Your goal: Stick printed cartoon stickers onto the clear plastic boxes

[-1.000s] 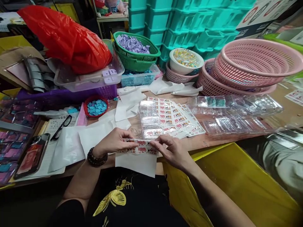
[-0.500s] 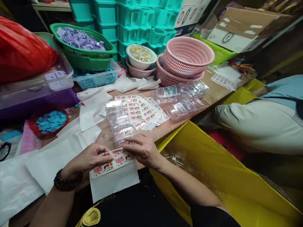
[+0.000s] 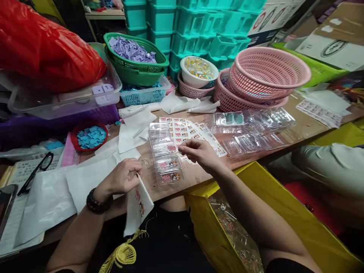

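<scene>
Moving labels [image 3: 173,177] onto clear cases [image 3: 168,170]

Your left grip [image 3: 123,177] pinches the sticker sheet [image 3: 139,206], which hangs below it. Your right grip [image 3: 200,152] is at the cases' far edge, thumb and finger drawn close; whether they meet on anything, I cannot tell. You seem mid-way through labelling; the next move likely calls for square, flat placement on a case between your grips.

Turquoise bins [image 3: 189,41] stand stacked behind the brown worktable [image 3: 308,127]
</scene>
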Demonstrator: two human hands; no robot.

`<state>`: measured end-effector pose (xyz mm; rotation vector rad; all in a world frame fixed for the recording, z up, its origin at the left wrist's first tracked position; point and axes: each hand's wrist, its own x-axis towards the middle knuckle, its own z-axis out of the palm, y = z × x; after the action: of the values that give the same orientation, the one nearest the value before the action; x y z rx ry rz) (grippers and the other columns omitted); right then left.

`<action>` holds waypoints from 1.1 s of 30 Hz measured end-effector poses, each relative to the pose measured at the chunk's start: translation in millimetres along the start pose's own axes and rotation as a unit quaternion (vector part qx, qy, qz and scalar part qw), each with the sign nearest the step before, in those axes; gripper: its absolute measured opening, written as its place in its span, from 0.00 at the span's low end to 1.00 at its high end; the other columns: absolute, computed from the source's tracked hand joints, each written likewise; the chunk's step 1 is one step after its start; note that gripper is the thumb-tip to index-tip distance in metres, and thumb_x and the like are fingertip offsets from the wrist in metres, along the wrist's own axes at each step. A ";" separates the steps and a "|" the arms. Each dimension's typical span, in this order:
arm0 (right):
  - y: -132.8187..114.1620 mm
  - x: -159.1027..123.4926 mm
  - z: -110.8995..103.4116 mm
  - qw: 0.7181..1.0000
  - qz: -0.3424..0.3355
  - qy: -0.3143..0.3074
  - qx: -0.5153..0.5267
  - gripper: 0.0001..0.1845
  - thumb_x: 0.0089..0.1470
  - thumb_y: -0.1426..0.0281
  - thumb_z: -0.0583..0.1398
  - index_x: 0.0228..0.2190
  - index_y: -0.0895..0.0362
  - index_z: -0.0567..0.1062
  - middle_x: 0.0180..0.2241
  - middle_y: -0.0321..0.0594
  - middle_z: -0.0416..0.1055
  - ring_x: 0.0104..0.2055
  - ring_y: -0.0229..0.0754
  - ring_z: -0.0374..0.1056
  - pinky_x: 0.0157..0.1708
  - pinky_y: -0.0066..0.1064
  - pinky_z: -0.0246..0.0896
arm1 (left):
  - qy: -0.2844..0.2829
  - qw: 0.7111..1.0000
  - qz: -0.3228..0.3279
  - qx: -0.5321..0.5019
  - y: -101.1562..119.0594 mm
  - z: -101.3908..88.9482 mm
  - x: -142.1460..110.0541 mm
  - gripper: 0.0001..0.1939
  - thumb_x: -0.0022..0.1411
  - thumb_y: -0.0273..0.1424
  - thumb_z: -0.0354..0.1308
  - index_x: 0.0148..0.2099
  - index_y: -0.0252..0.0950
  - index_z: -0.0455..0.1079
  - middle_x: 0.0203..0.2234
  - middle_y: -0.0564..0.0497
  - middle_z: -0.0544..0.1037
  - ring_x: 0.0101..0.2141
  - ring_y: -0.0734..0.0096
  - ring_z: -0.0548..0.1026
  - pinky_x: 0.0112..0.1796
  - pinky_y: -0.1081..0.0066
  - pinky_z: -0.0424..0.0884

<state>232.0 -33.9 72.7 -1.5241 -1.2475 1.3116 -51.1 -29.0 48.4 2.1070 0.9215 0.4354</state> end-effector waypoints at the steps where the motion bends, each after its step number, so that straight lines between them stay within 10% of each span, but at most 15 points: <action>1: -1.1 12.9 3.0 1.000 0.021 -0.019 -0.014 0.16 0.44 0.58 0.69 0.24 0.58 0.75 0.20 0.32 0.67 0.20 0.30 0.53 0.20 0.27 0.47 | 0.021 0.999 0.020 0.018 0.0 1.3 3.8 0.07 0.47 0.28 0.48 0.20 0.37 0.64 0.17 0.52 0.68 0.24 0.69 0.65 0.32 0.68 0.63; 16: 7.2 58.9 23.9 0.988 0.049 -0.081 -0.126 0.20 0.40 0.54 0.69 0.19 0.58 0.74 0.19 0.33 0.67 0.21 0.31 0.51 0.24 0.30 0.43 | 0.172 0.981 -0.065 0.061 -11.0 24.7 24.6 0.19 0.63 0.29 0.47 0.49 0.35 0.77 0.15 0.57 0.66 0.19 0.71 0.66 0.29 0.71 0.62; 33: 6.4 59.2 24.2 0.986 0.076 -0.063 -0.137 0.13 0.45 0.63 0.67 0.20 0.59 0.75 0.19 0.35 0.69 0.21 0.31 0.51 0.23 0.30 0.43 | 0.176 0.976 -0.066 0.113 -15.4 32.1 25.4 0.23 0.64 0.30 0.49 0.58 0.34 0.74 0.15 0.59 0.66 0.19 0.73 0.65 0.29 0.73 0.63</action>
<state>209.3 20.8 47.7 -1.7807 -1.4642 1.3977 -22.9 -20.4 16.1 2.1915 1.3637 0.6768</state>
